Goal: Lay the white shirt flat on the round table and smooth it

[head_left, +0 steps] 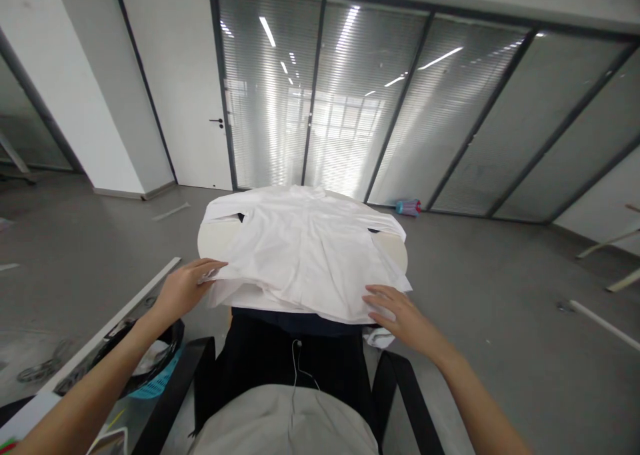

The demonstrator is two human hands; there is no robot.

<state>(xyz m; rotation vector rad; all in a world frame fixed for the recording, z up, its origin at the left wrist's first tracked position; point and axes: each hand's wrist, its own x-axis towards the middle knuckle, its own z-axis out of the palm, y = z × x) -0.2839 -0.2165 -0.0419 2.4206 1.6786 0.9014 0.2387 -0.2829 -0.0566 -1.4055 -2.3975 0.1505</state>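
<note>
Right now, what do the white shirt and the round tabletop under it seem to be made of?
The white shirt looks like a light woven cotton or cotton blend: matte, with soft creases and thin, drooping edges, though the exact fibre can't be told. The round tabletop looks like smooth cream laminate or painted board, with an even surface and a faint sheen; its core is hidden.

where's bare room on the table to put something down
Bare cream round tabletop shows in two patches, left and right of the white shirt, bordered by its sleeves. The near edge is crowded: shirt folds, left hand and right hand.
</note>
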